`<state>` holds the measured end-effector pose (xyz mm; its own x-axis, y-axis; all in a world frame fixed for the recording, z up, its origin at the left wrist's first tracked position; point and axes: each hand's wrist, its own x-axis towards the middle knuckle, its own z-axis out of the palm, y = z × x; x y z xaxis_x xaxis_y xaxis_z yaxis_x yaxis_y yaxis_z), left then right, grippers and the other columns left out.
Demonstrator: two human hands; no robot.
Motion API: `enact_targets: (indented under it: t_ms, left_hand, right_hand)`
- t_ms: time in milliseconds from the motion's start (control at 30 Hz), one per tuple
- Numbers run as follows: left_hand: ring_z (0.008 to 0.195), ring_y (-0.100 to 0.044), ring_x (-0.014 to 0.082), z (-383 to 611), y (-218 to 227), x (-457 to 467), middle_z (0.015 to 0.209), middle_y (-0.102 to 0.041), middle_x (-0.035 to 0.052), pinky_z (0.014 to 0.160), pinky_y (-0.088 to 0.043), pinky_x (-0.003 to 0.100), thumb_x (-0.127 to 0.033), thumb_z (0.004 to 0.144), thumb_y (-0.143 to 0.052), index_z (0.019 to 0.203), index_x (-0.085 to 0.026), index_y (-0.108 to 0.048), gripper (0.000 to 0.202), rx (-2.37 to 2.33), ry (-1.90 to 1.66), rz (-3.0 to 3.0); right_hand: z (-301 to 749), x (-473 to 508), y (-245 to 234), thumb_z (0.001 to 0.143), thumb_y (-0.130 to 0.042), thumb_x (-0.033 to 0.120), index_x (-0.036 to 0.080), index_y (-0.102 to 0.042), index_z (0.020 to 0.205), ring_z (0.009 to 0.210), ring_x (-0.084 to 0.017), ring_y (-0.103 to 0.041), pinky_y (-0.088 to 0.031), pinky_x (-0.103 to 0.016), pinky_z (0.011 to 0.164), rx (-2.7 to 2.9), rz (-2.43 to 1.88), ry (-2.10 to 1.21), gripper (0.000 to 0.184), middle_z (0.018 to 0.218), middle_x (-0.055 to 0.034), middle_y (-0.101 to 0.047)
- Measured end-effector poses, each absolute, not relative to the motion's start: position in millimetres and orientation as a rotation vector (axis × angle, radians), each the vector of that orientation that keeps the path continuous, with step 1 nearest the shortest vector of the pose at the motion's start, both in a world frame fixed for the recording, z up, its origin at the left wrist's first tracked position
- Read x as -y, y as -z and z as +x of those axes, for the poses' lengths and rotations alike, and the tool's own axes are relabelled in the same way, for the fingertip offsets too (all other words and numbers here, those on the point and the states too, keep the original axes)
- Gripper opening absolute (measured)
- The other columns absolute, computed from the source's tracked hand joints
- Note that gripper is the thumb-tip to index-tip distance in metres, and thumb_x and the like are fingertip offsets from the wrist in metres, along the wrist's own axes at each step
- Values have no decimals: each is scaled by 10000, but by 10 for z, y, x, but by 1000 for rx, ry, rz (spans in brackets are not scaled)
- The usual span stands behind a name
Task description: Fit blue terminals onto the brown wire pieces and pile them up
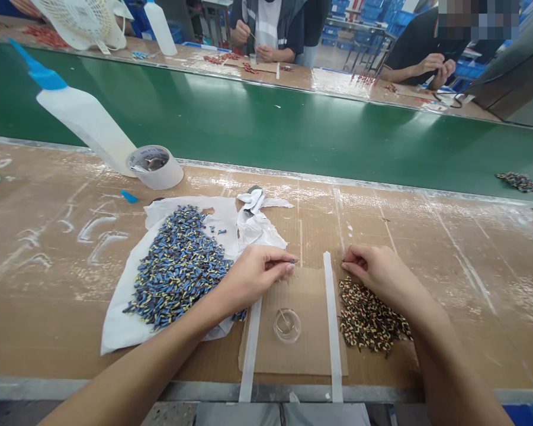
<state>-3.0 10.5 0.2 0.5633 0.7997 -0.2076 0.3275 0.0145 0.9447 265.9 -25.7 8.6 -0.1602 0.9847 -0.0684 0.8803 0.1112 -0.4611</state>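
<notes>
My left hand (257,271) is closed in a pinch above the far edge of a cardboard pad (308,331); a tiny bluish piece shows at its fingertips. Beside it lies a heap of small blue, yellow and dark pieces (177,266) on white paper (122,328). Fingers also pinched together, my right hand (379,269) hovers at the far side of a heap of small black, cream and red pieces (371,319). Whatever it grips is too small to make out. On the pad stands a small clear cup (287,326) with a thin stick (284,318) in it.
White tape strips (333,331) cross the pad. Crumpled tissue (260,228), a tape roll (162,171) and a white bottle with blue nozzle (86,121) lie beyond. A green belt (249,127) carries a small pile (516,181). Two people (270,29) work opposite.
</notes>
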Motion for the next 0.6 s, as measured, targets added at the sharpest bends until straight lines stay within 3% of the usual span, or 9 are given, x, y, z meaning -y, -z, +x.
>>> enact_targets:
  t_ms: [133, 233, 400, 600]
  left_hand:
    - [832, -662, 169, -33, -48, -97, 932, -740, 84, 770, -513, 299, -241, 846, -590, 1046, -142, -720, 259, -1004, -510, 1628]
    - [880, -658, 172, -30, -105, -83, 973, -739, 78, 798, -495, 297, -213, 852, -587, 1020, -156, -732, 230, -1022, -543, 1693]
    - [798, -630, 152, -23, -181, -45, 892, -730, 47, 732, -459, 277, -196, 868, -580, 993, -170, -737, 202, -1029, -579, 1856]
    - [717, -553, 142, -10, -175, -14, 762, -639, 33, 666, -412, 266, -190, 904, -548, 1023, -157, -724, 215, -1021, -635, 2064]
  right_hand:
    - [2621, 266, -65, 798, -607, 197, 205, -609, 673, 559, -173, -601, -414, -282, 505, 2147, -1907, -484, 125, 618, -2, -661]
    - [2611, 267, -100, 820, -613, 233, 198, -628, 709, 564, -167, -615, -454, -287, 516, 2036, -1851, -695, 117, 639, -14, -673]
    - [2383, 299, -209, 850, -642, 329, 172, -681, 938, 730, -174, -679, -561, -313, 659, 1598, -1501, -1192, 185, 803, -56, -719]
    - [2056, 347, -188, 832, -686, 318, 179, -717, 948, 724, -160, -681, -571, -315, 714, 1369, -1359, -1279, 183, 761, -36, -722]
